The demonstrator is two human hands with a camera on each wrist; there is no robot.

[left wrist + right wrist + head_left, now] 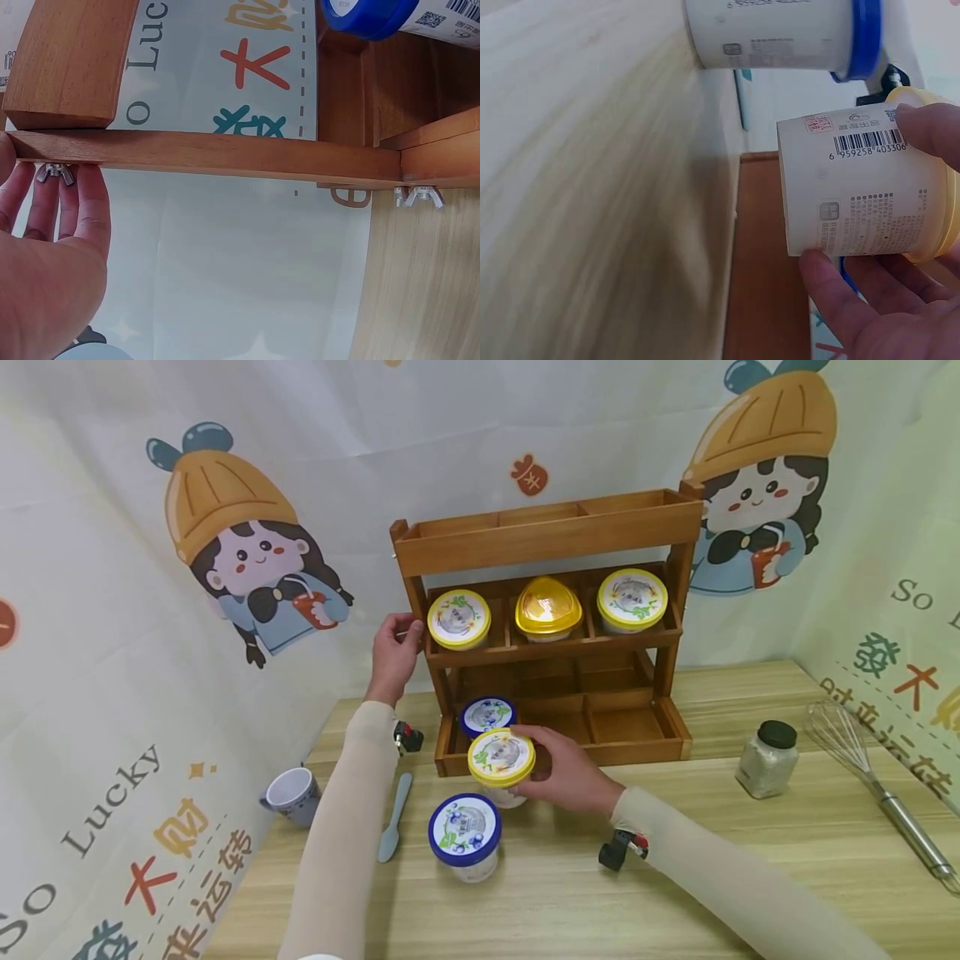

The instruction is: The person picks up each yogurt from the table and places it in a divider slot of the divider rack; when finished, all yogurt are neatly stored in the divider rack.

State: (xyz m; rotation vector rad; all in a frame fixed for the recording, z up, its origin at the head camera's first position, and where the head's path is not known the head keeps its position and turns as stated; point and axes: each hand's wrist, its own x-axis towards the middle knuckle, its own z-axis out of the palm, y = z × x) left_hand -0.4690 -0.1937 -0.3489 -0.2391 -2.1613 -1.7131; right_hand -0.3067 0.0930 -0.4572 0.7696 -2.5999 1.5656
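My right hand (pixel 553 770) grips a yellow-lidded white cup (pixel 501 760) by its rim, lifted just above the table in front of the wooden rack (pixel 547 539); the right wrist view shows fingers (pixel 930 131) and thumb round the cup (pixel 855 187). My left hand (pixel 393 647) rests with straight fingers (pixel 79 202) against the rack's left post, beside a wing nut (pixel 55 172). A blue-lidded cup (pixel 465 835) stands on the table near me. Another blue-lidded cup (pixel 487 715) sits in the rack's bottom left compartment.
The rack's middle shelf holds two yellow-lidded cups (pixel 459 618) (pixel 632 599) and a gold-lidded one (pixel 548 607). A mug (pixel 291 795) and a pale spatula (pixel 394 817) lie at left; a black-capped jar (pixel 767 758) and a whisk (pixel 873 777) at right.
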